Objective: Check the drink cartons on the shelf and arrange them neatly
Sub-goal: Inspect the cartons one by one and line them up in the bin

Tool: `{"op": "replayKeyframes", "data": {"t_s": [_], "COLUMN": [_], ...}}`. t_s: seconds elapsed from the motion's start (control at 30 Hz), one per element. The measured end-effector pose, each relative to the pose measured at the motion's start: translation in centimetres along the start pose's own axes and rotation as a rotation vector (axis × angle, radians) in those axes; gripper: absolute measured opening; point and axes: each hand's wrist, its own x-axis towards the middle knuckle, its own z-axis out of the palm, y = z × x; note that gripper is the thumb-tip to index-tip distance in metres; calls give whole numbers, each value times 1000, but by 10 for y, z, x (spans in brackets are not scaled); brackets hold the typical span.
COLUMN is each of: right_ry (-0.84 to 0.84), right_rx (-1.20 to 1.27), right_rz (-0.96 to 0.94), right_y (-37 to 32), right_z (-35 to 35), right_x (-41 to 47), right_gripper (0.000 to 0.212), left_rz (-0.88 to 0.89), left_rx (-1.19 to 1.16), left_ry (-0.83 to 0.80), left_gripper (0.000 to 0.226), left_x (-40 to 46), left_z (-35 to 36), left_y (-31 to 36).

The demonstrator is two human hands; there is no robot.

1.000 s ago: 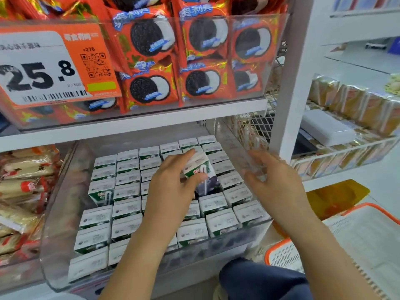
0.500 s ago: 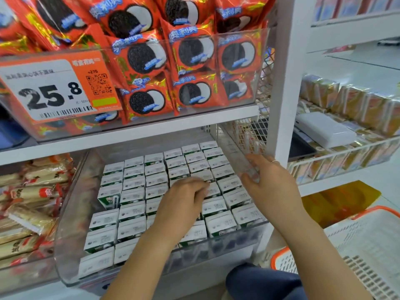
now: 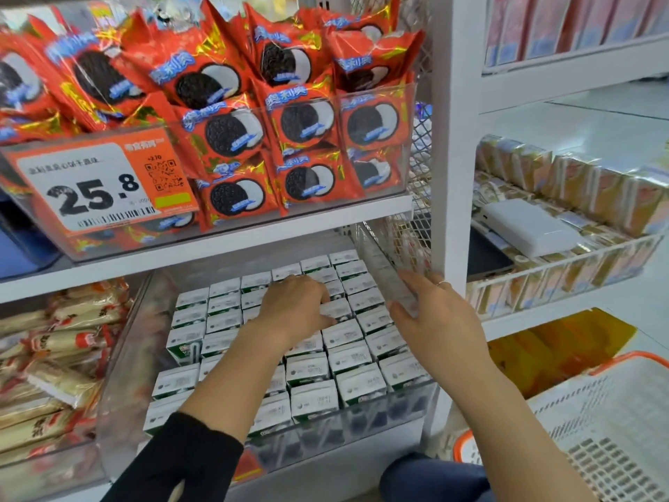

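Observation:
Several rows of small white-topped, green-sided drink cartons (image 3: 344, 356) stand upright in a clear plastic bin (image 3: 126, 356) on the lower shelf. My left hand (image 3: 293, 309) lies on the carton tops in the middle rows, its fingers pressing down on them and holding nothing. My right hand (image 3: 438, 327) rests with straight fingers against the bin's right wall, close to the white shelf post (image 3: 452, 139). The cartons under my left hand and forearm are hidden.
Red cookie packs (image 3: 231, 135) fill the bin on the shelf above, behind an orange 25.8 price tag (image 3: 97, 186). Wrapped snack packets (image 3: 54, 356) lie to the left. A wire basket of yellow packs (image 3: 579, 182) holds a white box (image 3: 528, 230). An orange-rimmed white basket (image 3: 597, 422) sits lower right.
My left hand held a raised carton a second ago, pushed it down into the gap, and now lies flat on the tops. The view tilted upward.

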Motion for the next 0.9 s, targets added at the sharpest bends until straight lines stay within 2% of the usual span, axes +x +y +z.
{"op": "replayKeyframes", "data": {"t_s": [0.13, 0.23, 0.33, 0.43, 0.5, 0.57, 0.63, 0.77, 0.9], "right_ry": [-4, 22, 126, 220, 126, -33, -146, -303, -310], "right_rx": [0, 2, 20, 194, 409, 609, 703, 840, 738], "right_rz": [1, 10, -57, -139, -93, -8, 29, -27, -110], "right_y": [1, -1, -9, -23, -31, -39, -45, -61, -64], "right_z": [0, 2, 4, 2, 3, 6, 12, 22, 31], "right_x": [0, -2, -4, -7, -10, -15, -18, -27, -32], "right_gripper": [48, 46, 42, 31, 24, 23, 24, 35, 54], "left_rz": [14, 15, 2, -56, -112, -183, -211, -171, -152], "left_rx": [-91, -271, -531, -827, -1124, -1456, -1628, -1634, -1639], "left_ry": [67, 212, 351, 488, 516, 470, 398, 354, 363], "left_gripper": [47, 44, 33, 18, 14, 14, 20, 22, 21], "left_x": [-7, -16, -30, -48, -59, -72, -85, -99, -102], "left_z": [12, 12, 4, -2, -2, -1, 0, 0, -2], "left_y": [-5, -10, -13, -13, -13, -14, -16, -19, -24]}}
